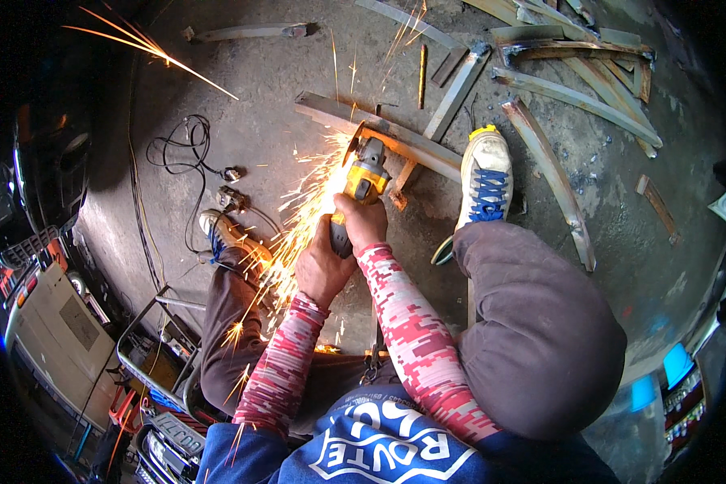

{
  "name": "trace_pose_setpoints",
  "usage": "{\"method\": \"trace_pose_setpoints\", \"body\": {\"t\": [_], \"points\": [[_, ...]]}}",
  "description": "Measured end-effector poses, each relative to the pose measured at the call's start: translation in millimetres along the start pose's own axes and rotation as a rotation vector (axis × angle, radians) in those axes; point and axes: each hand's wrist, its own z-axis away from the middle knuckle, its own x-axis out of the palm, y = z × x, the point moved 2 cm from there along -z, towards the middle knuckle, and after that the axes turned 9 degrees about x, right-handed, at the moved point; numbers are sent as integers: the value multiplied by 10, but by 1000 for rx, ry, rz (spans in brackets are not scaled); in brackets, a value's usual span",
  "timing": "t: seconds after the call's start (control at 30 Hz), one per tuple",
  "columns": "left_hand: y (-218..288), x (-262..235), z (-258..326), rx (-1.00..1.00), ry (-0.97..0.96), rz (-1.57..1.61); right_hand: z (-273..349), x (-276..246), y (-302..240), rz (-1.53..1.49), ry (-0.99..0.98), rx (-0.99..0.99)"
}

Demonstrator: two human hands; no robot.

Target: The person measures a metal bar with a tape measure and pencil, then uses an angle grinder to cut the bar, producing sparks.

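Note:
A yellow and black angle grinder point(366, 179) is gripped in both my hands. My left hand point(323, 269) wraps round the rear of its body, and my right hand point(363, 219) closes on it just ahead, nearer the grinder's head. The disc meets a rusty steel bar point(411, 145) lying across other metal on the floor. Bright orange sparks point(310, 210) stream from the contact toward my left foot and lower leg. My right shoe point(486, 177), white with blue laces, stands beside the bar's right end. Glare hides part of the disc's edge.
Several metal strips and offcuts point(577, 93) lie piled at the far right. A long curved strip point(552, 173) rests right of my shoe. A black cable point(194, 149) loops on the floor at left. A metal-framed rack point(157, 355) and a pale case point(56, 339) stand at lower left.

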Motion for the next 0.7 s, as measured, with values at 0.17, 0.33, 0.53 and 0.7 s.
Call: {"method": "trace_pose_setpoints", "body": {"t": [0.17, 0.33, 0.53, 0.7], "points": [[-37, 33, 13, 21, 40, -23, 77, -14, -40, -32, -72, 12], [-77, 71, 43, 21, 59, -16, 86, -14, 7, -79, -128, -1], [-99, 98, 58, 3, 32, -51, 76, -27, 48, -22, -82, 9], [-56, 61, 19, 37, 46, 4, 22, -15, 72, -15, -29, -52]]}}
